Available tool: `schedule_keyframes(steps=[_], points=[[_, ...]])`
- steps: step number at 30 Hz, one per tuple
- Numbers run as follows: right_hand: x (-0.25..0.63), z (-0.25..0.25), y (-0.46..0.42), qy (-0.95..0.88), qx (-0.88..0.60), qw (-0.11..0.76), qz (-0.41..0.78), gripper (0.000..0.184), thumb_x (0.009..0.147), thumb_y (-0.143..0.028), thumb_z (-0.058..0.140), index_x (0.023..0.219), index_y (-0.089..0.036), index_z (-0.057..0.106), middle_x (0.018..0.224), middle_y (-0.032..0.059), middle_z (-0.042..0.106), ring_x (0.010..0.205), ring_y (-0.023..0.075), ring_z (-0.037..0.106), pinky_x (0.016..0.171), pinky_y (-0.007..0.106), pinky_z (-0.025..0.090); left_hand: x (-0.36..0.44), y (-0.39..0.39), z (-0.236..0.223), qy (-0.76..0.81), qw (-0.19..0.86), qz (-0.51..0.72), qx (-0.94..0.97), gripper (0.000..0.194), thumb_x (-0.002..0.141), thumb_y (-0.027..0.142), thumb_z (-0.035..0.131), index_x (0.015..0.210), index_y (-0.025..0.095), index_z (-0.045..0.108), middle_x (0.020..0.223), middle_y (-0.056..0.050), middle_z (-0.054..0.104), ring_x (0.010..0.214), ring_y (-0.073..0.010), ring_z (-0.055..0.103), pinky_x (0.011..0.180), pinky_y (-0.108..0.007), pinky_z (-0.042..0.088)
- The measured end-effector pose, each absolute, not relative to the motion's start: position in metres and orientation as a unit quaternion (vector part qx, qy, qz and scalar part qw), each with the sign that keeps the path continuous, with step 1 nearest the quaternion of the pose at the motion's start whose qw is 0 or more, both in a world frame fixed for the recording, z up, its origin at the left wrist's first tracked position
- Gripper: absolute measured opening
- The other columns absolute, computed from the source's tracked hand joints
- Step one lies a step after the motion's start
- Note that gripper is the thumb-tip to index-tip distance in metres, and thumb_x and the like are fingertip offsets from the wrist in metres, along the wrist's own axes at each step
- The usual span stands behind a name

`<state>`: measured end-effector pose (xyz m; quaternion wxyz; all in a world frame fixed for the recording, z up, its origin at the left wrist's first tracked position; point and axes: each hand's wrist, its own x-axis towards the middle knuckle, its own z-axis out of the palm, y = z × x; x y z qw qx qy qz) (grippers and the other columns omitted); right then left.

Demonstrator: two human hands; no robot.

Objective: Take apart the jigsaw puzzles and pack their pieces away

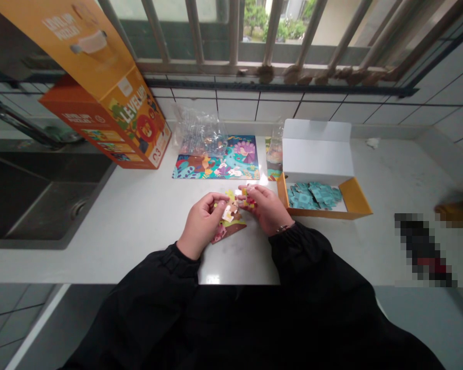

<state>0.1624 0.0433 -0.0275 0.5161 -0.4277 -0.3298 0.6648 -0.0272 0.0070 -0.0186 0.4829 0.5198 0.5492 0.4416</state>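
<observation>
A small joined section of a jigsaw puzzle (230,229), with brown, green and pink parts, shows between my hands just above or on the white counter. My left hand (201,226) is closed at its left edge, thumb and index finger pinching it near a white figure. In my right hand (268,208), the fingers are pinched on a yellow and red puzzle piece (246,197) at the section's upper right. The fingers partly hide both, so I cannot tell whether the piece touches the section. Right of my right hand stands an open box (357,198) holding several teal-backed puzzle pieces (312,196).
Behind my hands lie a colourful picture sheet (237,163) and a crumpled clear plastic bag (200,131). A second bag (275,150) rests beside the open box. At the left stand a tall orange puzzle box (129,118) and a dark sink (50,205). Window bars rise behind.
</observation>
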Motion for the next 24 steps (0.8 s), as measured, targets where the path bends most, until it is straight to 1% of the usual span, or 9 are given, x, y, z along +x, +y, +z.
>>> schedule_keyframes(steps=[3,7,9,12,14,17,20,22,24], points=[[0.1595,-0.0306,0.0421,-0.362,-0.436,0.499,0.656,0.044,0.075,-0.058,0.091,0.094,-0.021,0.076,0.088,0.0015,0.074,0.083,0.0161,0.070,0.073,0.027,0.060,-0.0267,0.0080,-0.0199,0.550,0.483,0.449,0.513,0.031,0.096,0.047,0.074,0.117,0.023,0.076,0.084,-0.003,0.076,0.066,-0.0210,0.070,0.059,-0.032,0.056],[0.1617,-0.0333,0.0437,-0.389,-0.463,0.522,0.601,0.042,0.079,-0.058,0.087,0.100,-0.023,0.077,0.088,0.0016,0.077,0.084,0.0172,0.072,0.064,0.025,0.052,-0.0273,0.0105,-0.0252,0.531,0.471,0.472,0.524,0.056,0.093,0.041,0.079,0.145,0.026,0.067,0.103,-0.005,0.079,0.082,-0.0218,0.075,0.074,-0.035,0.063],[0.1637,-0.0338,0.0444,-0.412,-0.464,0.540,0.569,0.041,0.083,-0.057,0.084,0.107,-0.024,0.077,0.094,0.0033,0.080,0.089,0.0193,0.074,0.063,0.026,0.051,-0.0280,0.0109,-0.0271,0.538,0.468,0.465,0.524,0.049,0.093,0.039,0.079,0.139,0.026,0.070,0.103,-0.005,0.078,0.085,-0.0228,0.076,0.077,-0.036,0.064],[0.1652,-0.0349,0.0444,-0.455,-0.443,0.563,0.529,0.038,0.089,-0.056,0.081,0.111,-0.026,0.077,0.108,0.0052,0.082,0.091,0.0200,0.077,0.064,0.028,0.053,-0.0293,0.0108,-0.0280,0.558,0.460,0.445,0.527,0.025,0.094,0.037,0.075,0.116,0.025,0.077,0.097,-0.005,0.078,0.083,-0.0237,0.077,0.074,-0.037,0.064],[0.1652,-0.0360,0.0444,-0.473,-0.431,0.577,0.507,0.037,0.092,-0.056,0.080,0.113,-0.026,0.076,0.111,0.0055,0.082,0.092,0.0203,0.078,0.066,0.029,0.055,-0.0301,0.0109,-0.0280,0.557,0.456,0.452,0.527,0.018,0.094,0.035,0.073,0.108,0.025,0.077,0.101,-0.006,0.079,0.083,-0.0235,0.077,0.073,-0.037,0.064],[0.1646,-0.0366,0.0444,-0.483,-0.419,0.598,0.483,0.036,0.093,-0.056,0.081,0.114,-0.027,0.075,0.106,0.0051,0.083,0.096,0.0225,0.080,0.074,0.033,0.061,-0.0295,0.0106,-0.0273,0.544,0.462,0.474,0.516,0.015,0.090,0.033,0.074,0.102,0.025,0.077,0.108,-0.008,0.079,0.081,-0.0219,0.077,0.070,-0.036,0.064],[0.1649,-0.0343,0.0425,-0.533,-0.401,0.591,0.453,0.028,0.095,-0.049,0.081,0.111,-0.027,0.078,0.113,0.0061,0.083,0.108,0.0244,0.080,0.092,0.040,0.065,-0.0268,0.0089,-0.0248,0.541,0.512,0.464,0.479,0.018,0.091,0.036,0.075,0.104,0.024,0.075,0.092,-0.005,0.078,0.069,-0.0201,0.074,0.061,-0.033,0.061],[0.1654,-0.0314,0.0397,-0.594,-0.395,0.566,0.413,0.017,0.097,-0.040,0.078,0.108,-0.027,0.081,0.118,0.0062,0.083,0.115,0.0246,0.079,0.101,0.043,0.064,-0.0251,0.0081,-0.0220,0.534,0.534,0.469,0.459,0.021,0.090,0.035,0.076,0.106,0.022,0.074,0.088,-0.004,0.078,0.073,-0.0205,0.076,0.064,-0.031,0.062],[0.1658,-0.0285,0.0366,-0.651,-0.394,0.534,0.369,0.013,0.098,-0.031,0.073,0.107,-0.029,0.083,0.122,0.0053,0.084,0.120,0.0246,0.077,0.110,0.045,0.060,-0.0243,0.0080,-0.0190,0.514,0.551,0.490,0.439,0.021,0.088,0.031,0.076,0.106,0.021,0.073,0.094,-0.004,0.079,0.084,-0.0211,0.078,0.075,-0.032,0.064]])
